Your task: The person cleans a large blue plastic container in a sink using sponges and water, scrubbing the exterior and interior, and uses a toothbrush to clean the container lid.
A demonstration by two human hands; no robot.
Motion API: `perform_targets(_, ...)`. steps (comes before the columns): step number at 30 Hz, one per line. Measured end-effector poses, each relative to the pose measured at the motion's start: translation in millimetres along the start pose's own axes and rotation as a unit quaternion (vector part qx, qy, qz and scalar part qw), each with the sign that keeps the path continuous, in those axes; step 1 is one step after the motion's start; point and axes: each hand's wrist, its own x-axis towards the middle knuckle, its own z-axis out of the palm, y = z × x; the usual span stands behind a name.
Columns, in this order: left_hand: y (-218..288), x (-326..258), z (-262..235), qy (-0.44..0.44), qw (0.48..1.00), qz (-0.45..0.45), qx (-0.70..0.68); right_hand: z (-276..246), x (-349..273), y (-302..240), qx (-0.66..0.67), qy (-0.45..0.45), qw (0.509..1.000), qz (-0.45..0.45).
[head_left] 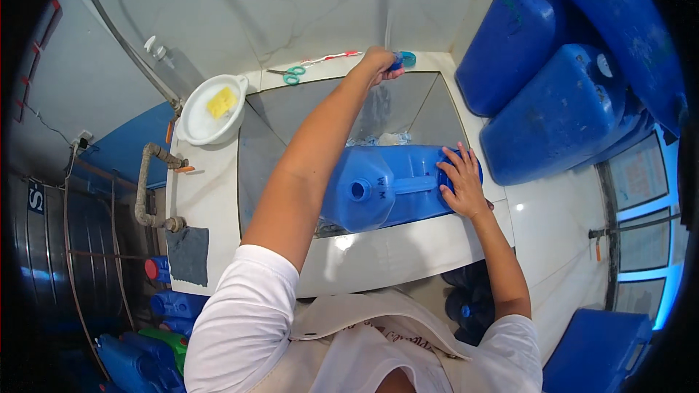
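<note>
A blue water jug (371, 207) lies across the tiled basin (284, 113), its small round opening uncovered at the left end of its top. My right hand (462, 182) rests with fingers spread on the jug's right end, over a round dark-blue part. My left hand (380, 65) reaches across to the basin's far rim, its fingers closed around a small blue object (397, 62). What kind of thing it is, I cannot make out. Just to its right on the ledge sits a teal ring-shaped item (408, 60). Clear plastic pieces (393, 138) show behind the jug.
Green-handled scissors (293, 76) and a red-and-white toothbrush (331, 57) lie on the far ledge. To the left stand a white basin (196, 127) with a yellow sponge (221, 103) and a pump bottle (175, 69). Large blue containers (561, 116) crowd the right side.
</note>
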Motion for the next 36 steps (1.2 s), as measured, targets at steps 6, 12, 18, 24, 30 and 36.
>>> perform_targets(6,1,-8,-12,-0.004,0.997,0.017,0.078,3,5,-4,0.004,0.006,1.000,-0.010)
perform_targets(12,4,-43,-45,-0.039,0.981,0.028,0.189,3,14,-19,0.000,-0.001,1.000,-0.019)
perform_targets(18,-34,-182,-95,-0.150,0.890,0.131,0.409,-2,6,-19,-0.022,0.000,1.000,-0.005)
perform_targets(24,-70,-306,-100,0.015,0.848,0.161,0.505,2,22,-54,-0.042,0.000,0.999,-0.018)
perform_targets(30,-81,-304,-116,0.124,0.826,0.008,0.549,5,34,-86,-0.058,0.014,0.998,-0.038)
perform_targets(36,-86,-302,-124,0.066,0.775,0.061,0.626,6,37,-94,-0.065,0.020,0.997,-0.039)
